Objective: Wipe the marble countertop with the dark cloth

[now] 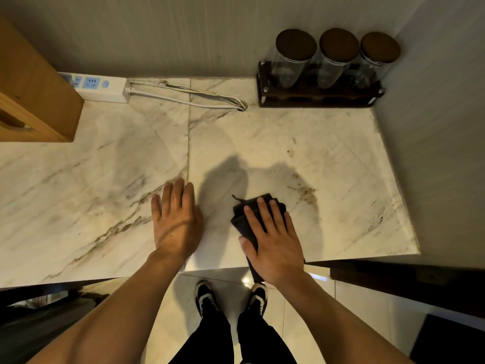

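white marble countertop (pixel 328 143) w/ brown veins, dark cloth (pixel 248 219), white/blue power strip (pixel 102 86), brown-lidded jars (pixel 337 56)

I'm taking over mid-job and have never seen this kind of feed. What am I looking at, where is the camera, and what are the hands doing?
There is no machine: a person works with bare hands, and the one picture comes from a wide-angle camera on their head, looking down. That is why you see their arms, legs and shoes. The right hand presses flat on the dark cloth, whose near end hangs over the front edge of the marble countertop. The left hand rests flat on the bare marble, holding nothing. Brown stains lie just beyond and right of the cloth. At the back are a white power strip with its cable, a wooden box and three lidded glass jars in a dark rack.
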